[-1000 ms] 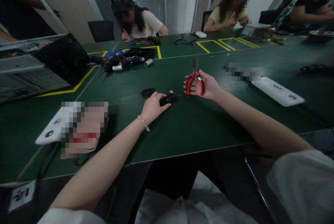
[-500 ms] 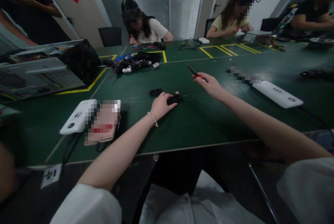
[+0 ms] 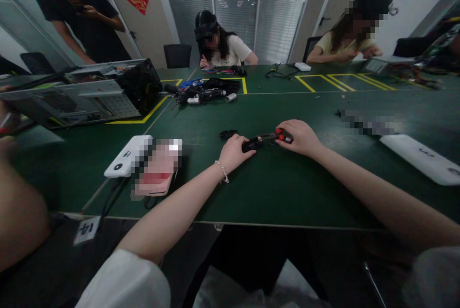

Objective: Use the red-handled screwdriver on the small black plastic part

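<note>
My left hand is closed around a small black plastic housing low over the green tabletop. My right hand grips a red-and-black-handled hand tool. Its slim metal end points left and reaches the right end of the housing; whether it is a screwdriver or pliers I cannot make out. Just beyond my left fingers lies another small black piece, apart from the hand.
To the left lie a white power bank and a pink phone. An opened computer case and a heap of black parts sit farther back. At right is another white power bank. Several people are around the table.
My right hand has come down and inward, bringing the tool's tip from the air to the black housing. My left hand keeps its hold. The camera view has shifted.
</note>
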A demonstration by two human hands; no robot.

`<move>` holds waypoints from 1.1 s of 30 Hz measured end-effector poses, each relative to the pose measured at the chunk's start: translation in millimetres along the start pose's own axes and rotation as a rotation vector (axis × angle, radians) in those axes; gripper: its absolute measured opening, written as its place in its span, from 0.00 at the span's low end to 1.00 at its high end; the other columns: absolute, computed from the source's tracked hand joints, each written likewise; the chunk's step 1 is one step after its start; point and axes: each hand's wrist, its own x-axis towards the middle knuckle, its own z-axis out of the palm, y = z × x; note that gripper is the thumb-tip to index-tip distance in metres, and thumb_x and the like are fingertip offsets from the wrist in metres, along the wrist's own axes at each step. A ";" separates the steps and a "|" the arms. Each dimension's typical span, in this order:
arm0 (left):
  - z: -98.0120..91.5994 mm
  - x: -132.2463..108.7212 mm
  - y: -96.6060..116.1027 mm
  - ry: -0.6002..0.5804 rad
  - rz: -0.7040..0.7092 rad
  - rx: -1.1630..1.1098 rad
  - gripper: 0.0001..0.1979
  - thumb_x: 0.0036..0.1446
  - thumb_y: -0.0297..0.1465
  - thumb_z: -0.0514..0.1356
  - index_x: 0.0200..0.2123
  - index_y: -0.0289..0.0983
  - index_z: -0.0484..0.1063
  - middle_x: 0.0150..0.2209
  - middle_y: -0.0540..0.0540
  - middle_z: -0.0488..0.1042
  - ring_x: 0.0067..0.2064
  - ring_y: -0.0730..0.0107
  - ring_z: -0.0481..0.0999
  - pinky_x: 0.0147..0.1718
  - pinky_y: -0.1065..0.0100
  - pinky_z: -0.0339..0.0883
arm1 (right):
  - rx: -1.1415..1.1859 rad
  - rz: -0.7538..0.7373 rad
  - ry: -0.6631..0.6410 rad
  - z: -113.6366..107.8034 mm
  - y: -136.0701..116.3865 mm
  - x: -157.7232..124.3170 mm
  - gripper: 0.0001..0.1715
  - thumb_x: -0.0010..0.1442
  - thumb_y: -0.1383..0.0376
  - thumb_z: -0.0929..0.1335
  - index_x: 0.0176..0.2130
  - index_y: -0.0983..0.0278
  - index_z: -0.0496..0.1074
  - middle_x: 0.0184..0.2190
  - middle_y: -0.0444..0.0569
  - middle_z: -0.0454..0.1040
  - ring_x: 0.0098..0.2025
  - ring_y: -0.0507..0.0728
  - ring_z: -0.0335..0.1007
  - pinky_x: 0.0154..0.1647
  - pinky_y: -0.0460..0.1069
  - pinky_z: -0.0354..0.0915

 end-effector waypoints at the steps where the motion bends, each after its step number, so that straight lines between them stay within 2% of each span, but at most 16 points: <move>1: 0.1 -0.2 0.4 0.006 -0.001 0.001 0.17 0.52 0.39 0.64 0.42 0.35 0.72 0.41 0.43 0.70 0.43 0.61 0.72 0.44 0.61 0.68 | -0.010 -0.016 -0.008 0.9 -3.4 -1.7 0.19 0.57 0.54 0.66 0.43 0.65 0.70 0.40 0.57 0.74 0.43 0.62 0.69 0.45 0.58 0.64; 8: -1.7 -3.2 2.8 -0.006 -0.028 -0.024 0.17 0.54 0.37 0.62 0.45 0.34 0.71 0.43 0.42 0.69 0.44 0.60 0.72 0.43 0.60 0.69 | 0.022 -0.043 -0.040 -0.5 -17.2 -3.3 0.19 0.57 0.55 0.66 0.43 0.66 0.70 0.39 0.57 0.74 0.41 0.62 0.69 0.40 0.56 0.66; 16: -6.3 -4.8 4.3 -0.031 -0.042 -0.025 0.17 0.56 0.35 0.60 0.48 0.34 0.70 0.45 0.41 0.68 0.46 0.61 0.71 0.45 0.60 0.68 | 0.023 0.161 -0.010 -1.3 1.6 -8.0 0.16 0.56 0.55 0.66 0.40 0.63 0.70 0.37 0.55 0.73 0.39 0.61 0.69 0.36 0.55 0.66; 19: -5.9 -4.3 4.7 -0.030 -0.043 -0.014 0.18 0.56 0.35 0.60 0.48 0.34 0.70 0.45 0.41 0.69 0.46 0.61 0.71 0.45 0.60 0.68 | 0.014 0.185 -0.028 -0.8 5.6 -8.4 0.13 0.55 0.57 0.66 0.38 0.62 0.71 0.36 0.54 0.73 0.38 0.61 0.68 0.35 0.55 0.65; 23: -5.4 -3.9 4.6 -0.034 -0.044 -0.007 0.19 0.54 0.37 0.61 0.48 0.35 0.70 0.46 0.41 0.69 0.46 0.60 0.71 0.44 0.61 0.68 | 0.036 0.171 -0.050 -0.6 1.5 -6.5 0.14 0.55 0.60 0.66 0.40 0.63 0.71 0.39 0.56 0.73 0.40 0.63 0.68 0.37 0.56 0.65; 28: -4.6 -4.8 5.3 -0.030 -0.031 -0.029 0.26 0.52 0.43 0.63 0.50 0.34 0.68 0.46 0.41 0.72 0.45 0.60 0.73 0.43 0.61 0.68 | 0.030 0.084 -0.080 -0.9 -6.6 -4.4 0.15 0.55 0.60 0.66 0.41 0.63 0.72 0.40 0.57 0.73 0.42 0.63 0.68 0.41 0.57 0.65; 33: -4.3 -6.3 7.5 -0.038 -0.033 -0.041 0.35 0.49 0.48 0.63 0.56 0.34 0.63 0.45 0.40 0.74 0.44 0.58 0.74 0.42 0.60 0.68 | 0.024 0.081 -0.071 1.2 -5.5 -5.6 0.15 0.55 0.60 0.65 0.41 0.64 0.72 0.39 0.56 0.74 0.41 0.63 0.69 0.41 0.57 0.65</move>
